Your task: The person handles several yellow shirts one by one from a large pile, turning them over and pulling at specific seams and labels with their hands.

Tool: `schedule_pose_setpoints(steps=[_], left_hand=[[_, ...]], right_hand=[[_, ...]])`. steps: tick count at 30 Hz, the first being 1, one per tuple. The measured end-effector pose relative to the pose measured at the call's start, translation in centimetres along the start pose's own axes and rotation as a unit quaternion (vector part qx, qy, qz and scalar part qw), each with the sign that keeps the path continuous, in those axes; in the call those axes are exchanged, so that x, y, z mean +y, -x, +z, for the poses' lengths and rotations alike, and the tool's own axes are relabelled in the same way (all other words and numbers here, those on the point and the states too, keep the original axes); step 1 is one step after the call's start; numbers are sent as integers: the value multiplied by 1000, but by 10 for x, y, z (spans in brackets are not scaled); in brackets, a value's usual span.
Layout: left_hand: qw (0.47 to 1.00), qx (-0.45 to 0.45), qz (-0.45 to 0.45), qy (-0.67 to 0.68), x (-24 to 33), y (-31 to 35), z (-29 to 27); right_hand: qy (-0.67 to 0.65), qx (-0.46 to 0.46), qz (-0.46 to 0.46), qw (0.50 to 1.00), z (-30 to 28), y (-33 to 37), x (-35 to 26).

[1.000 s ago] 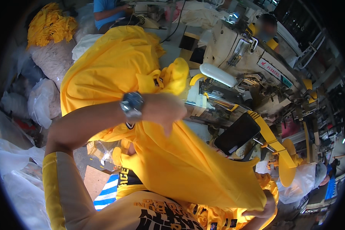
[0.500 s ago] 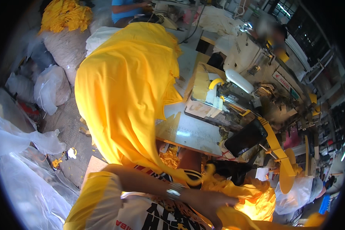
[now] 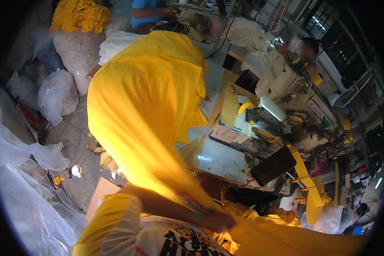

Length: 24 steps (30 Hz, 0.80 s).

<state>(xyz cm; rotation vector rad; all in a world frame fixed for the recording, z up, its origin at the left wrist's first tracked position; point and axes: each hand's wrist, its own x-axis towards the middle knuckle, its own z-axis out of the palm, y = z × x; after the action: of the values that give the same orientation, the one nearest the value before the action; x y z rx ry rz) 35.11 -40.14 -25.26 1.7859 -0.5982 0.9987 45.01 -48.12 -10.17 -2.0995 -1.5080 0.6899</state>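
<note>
A large heap of yellow cloth is draped over the light work table, and one fold runs down towards me, stretched and smeared by motion. My left hand is low in the middle, against this cloth, its forearm crossing my body from the left. Blur and cloth hide its fingers, so its grip does not show. From beside that hand a broad yellow swath spreads to the lower right. My right hand is out of sight. More crumpled yellow cloth lies below the table edge.
A sewing machine stands right of the heap, with a dark phone-like slab and a yellow bracket in front. Stuffed sacks and clear plastic sheeting line the left. Two people work beyond the table.
My left hand has moved left, nearer my body. The draped cloth's near fold has been drawn down and right, and a wider yellow swath now fills the lower right.
</note>
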Motion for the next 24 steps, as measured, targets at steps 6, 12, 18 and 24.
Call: schedule_pose_setpoints(steps=[6,12,18,24], left_hand=[[933,-290,-136,167,68,-128,23],[872,194,-449,3,138,12,-121],[645,595,-475,-58,218,110,-94],[480,694,-533,-65,263,187,-15]], right_hand=[[24,19,-41,999,-13,-3,-13],[46,9,-321,946,1,-79,-106],[100,15,-543,834,73,-177,-232],[77,-67,-586,804,142,-179,-198]])
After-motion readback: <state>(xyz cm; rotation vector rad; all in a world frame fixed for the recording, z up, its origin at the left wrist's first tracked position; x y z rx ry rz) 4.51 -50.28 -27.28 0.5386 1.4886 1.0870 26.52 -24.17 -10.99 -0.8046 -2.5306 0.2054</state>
